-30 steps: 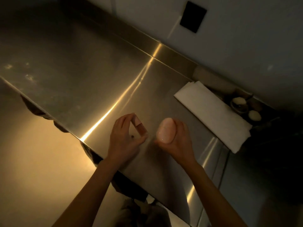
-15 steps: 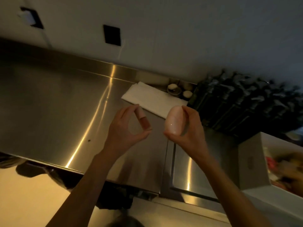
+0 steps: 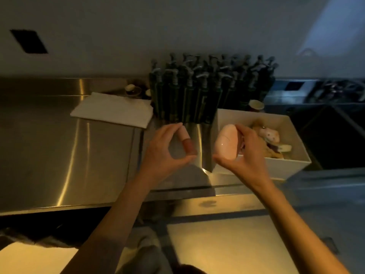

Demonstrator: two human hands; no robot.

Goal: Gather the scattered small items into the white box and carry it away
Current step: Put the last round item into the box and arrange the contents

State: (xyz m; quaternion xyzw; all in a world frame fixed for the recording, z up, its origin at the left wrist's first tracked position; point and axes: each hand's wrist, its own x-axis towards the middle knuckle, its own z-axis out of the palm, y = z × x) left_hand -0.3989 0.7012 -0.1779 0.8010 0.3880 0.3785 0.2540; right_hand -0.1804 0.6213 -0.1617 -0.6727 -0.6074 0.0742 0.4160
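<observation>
Head view: dim, warm light; a steel counter [image 3: 49, 147] runs along a pale wall, and much of the right side is dark and blurred.
Left hand [image 3: 164, 151]: raised over the counter, pinching a small tube [image 3: 186, 141] between thumb and forefinger; the tube has a pale pink cap above a reddish-brown body and stands nearly upright, slightly tilted.
Right hand [image 3: 245, 153]: raised at the near-left edge of the white box [image 3: 286, 169], thumb below and fingers above clamping a pink egg-shaped case [image 3: 227, 142]; a tiny light spot shows on the case.
White box: open-topped, rectangular, sitting on the counter right of centre; its near-left corner is covered by the right hand and the case.
Box contents: a jumble of small items [image 3: 270, 139], one pale with spots, others tan and purple; too blurred to name singly.
Behind the hands: a dense cluster of dark pump bottles [image 3: 207, 89], standing between the box and a folded white cloth [image 3: 112, 111].
Back edge: two small round objects beside the cloth, and a paper cup [image 3: 256, 105] behind the box, partly hidden by the box wall.
Cut off: both forearms leave the frame at the bottom.
</observation>
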